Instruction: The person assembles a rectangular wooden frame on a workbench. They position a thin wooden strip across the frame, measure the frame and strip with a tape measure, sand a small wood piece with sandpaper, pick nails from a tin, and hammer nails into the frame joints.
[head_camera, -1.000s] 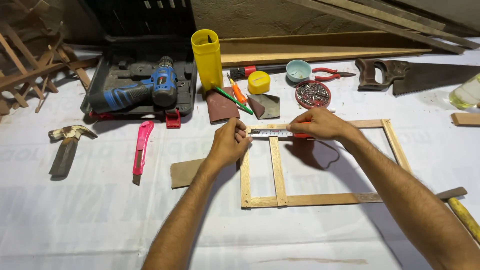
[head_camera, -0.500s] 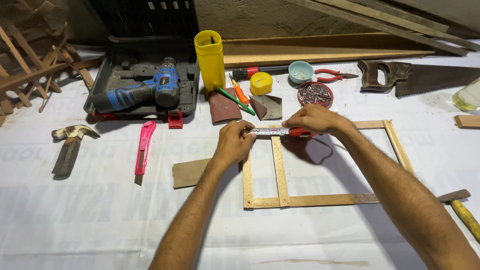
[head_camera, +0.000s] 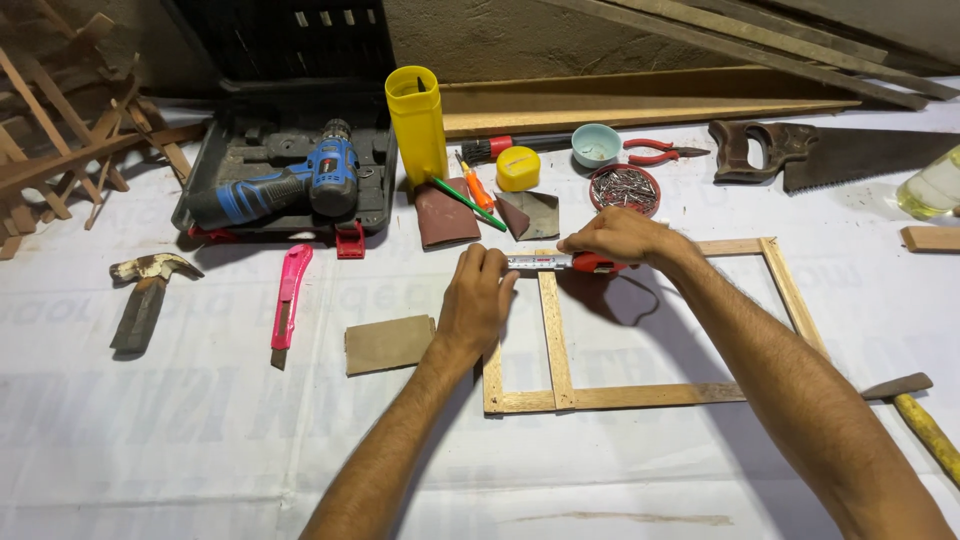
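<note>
Two hands meet at 12 o'clock of wooden frame (head_camera: 640, 395) on worktop (head_camera: 200, 450). Left hand (head_camera: 476, 300) presses tape blade (head_camera: 535, 262) flat; right hand (head_camera: 612, 238) closed around red tape measure (head_camera: 592, 265), keeping blade straight across top rail.

Pink utility knife (head_camera: 287, 303), blue drill (head_camera: 290, 183), yellow canister (head_camera: 419, 124)

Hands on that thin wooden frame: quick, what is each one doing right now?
Left hand: fingers pin the end of the silver tape measure blade onto the thin wooden frame.
Right hand: closed on the red tape measure case.
</note>
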